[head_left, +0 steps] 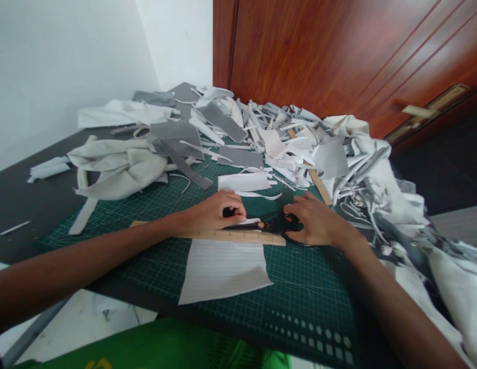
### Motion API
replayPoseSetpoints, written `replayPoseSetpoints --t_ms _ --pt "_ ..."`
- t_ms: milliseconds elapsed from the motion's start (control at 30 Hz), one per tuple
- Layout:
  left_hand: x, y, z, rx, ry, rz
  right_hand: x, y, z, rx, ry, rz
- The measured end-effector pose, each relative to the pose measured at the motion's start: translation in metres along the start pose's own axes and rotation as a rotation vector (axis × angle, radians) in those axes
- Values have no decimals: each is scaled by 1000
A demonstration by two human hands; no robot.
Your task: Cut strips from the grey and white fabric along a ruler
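Black scissors [274, 224] lie low over the mat with their blades pointing left, and my right hand [318, 220] has its fingers in the handles. Just beyond the blades, my left hand [211, 211] is closed in a pinch at a narrow white fabric strip [251, 221]. A wooden ruler [238, 236] runs sideways beneath my left wrist and along the near side of the scissors. From under it a white lined fabric piece [225, 271] spreads toward me. Another white lined piece [244, 181] lies flat beyond my hands.
A green cutting mat [307, 287] covers the dark table. White and grey scraps [276, 133] heap along the back and right, with a second wooden ruler [318, 185] among them. Crumpled pale fabric [123, 166] sits at left. Behind stand a white wall and a wooden door [318, 51].
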State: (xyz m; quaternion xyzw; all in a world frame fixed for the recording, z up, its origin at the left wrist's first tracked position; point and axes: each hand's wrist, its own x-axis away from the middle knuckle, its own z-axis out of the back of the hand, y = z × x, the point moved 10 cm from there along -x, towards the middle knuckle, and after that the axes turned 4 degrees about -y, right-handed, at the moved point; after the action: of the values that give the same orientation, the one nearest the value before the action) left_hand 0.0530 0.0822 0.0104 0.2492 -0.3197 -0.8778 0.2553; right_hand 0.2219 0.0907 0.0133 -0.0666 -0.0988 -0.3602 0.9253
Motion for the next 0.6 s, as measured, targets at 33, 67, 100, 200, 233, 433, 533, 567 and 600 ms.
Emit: replayPoseSetpoints --t_ms 33,67,100,200,233,433,533,567,600 --pt "0 -1 0 6 2 5 -1 0 0 2 4 4" --pt "0 -1 0 11 4 10 -1 0 0 4 7 8" --pt "0 -2 0 15 4 11 -2 0 0 6 11 10" --pt "1 -3 0 14 -7 5 -2 1 -2 23 12 20" --pt "2 -3 0 10 -13 2 -2 1 -2 29 11 24" --pt "8 -6 5 -30 -68 16 -1 5 -4 30 -7 14" --pt "9 -5 5 -48 -95 13 -1 6 -4 32 -26 0" --pt "8 -5 6 -54 -102 15 0 5 -3 35 -33 -4" --pt "8 -5 5 -60 -107 16 0 4 -3 39 -40 -7"
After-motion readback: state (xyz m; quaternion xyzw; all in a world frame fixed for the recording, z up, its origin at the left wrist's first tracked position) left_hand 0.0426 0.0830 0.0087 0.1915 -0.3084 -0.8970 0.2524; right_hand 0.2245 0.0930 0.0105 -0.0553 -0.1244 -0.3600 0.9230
